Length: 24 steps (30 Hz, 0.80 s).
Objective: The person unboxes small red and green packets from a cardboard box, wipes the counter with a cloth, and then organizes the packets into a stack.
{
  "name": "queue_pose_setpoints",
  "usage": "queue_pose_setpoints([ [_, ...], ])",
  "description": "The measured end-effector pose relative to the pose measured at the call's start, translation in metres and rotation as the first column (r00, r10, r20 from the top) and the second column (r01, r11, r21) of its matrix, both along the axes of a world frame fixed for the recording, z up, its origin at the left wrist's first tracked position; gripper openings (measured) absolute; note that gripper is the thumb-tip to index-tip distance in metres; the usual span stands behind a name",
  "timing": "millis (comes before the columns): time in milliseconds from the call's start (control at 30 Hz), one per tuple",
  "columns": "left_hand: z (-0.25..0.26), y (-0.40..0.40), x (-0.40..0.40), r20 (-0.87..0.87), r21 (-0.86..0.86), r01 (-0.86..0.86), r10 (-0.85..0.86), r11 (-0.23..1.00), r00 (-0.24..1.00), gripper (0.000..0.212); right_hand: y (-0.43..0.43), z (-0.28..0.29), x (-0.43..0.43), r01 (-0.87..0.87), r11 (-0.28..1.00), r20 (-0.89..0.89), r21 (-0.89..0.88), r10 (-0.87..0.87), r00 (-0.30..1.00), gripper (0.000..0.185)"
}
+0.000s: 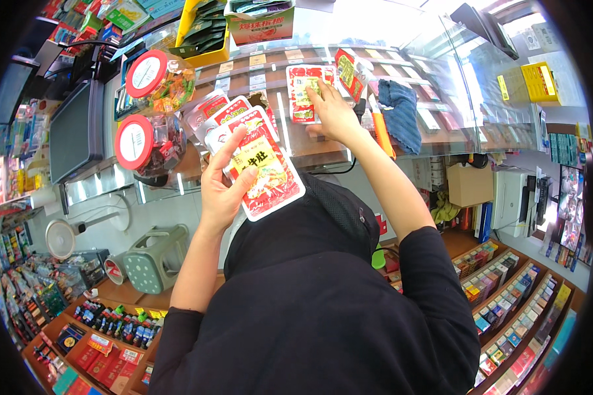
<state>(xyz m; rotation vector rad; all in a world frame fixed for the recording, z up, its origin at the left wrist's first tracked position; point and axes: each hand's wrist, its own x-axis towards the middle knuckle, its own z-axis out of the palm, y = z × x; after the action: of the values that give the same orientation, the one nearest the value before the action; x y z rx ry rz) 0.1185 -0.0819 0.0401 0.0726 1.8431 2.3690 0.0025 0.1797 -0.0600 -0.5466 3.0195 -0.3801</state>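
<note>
My left hand (226, 182) grips a red-and-white snack packet (267, 173) with a yellow panel, its thumb on the front. Behind it lie further similar packets (211, 111), fanned out; whether the hand holds these too is unclear. My right hand (335, 112), fingers spread, rests on another red packet with a yellow label (299, 88), which lies flat on the glass counter. Just right of that hand stands a crumpled red-and-yellow packet (348, 74). An orange-handled utility knife (383, 133) and a folded blue cloth (399, 113) lie farther right.
Two clear jars with red lids (134, 141) (147, 73) stand at the left of the glass counter (321, 153). Behind are a yellow box of dark sachets (205, 57) and a printed carton (259, 27). A dark monitor (76, 131) stands left; a green stool (150, 266) is below.
</note>
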Motion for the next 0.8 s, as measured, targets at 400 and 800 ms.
queue_pose_setpoints([
  [400,0.002,-0.002,-0.008,-0.035,-0.014,-0.03,0.029,0.999,0.999,0.063,0.006,0.044,-0.007,0.336,0.871,-0.07,-0.359,-0.384,0.921,0.047],
  [800,0.008,-0.006,-0.028,-0.006,0.043,0.118,-0.118,0.992,0.993,0.063,-0.015,0.15,0.027,0.13,0.571,0.384,-0.811,0.351,0.854,0.048],
])
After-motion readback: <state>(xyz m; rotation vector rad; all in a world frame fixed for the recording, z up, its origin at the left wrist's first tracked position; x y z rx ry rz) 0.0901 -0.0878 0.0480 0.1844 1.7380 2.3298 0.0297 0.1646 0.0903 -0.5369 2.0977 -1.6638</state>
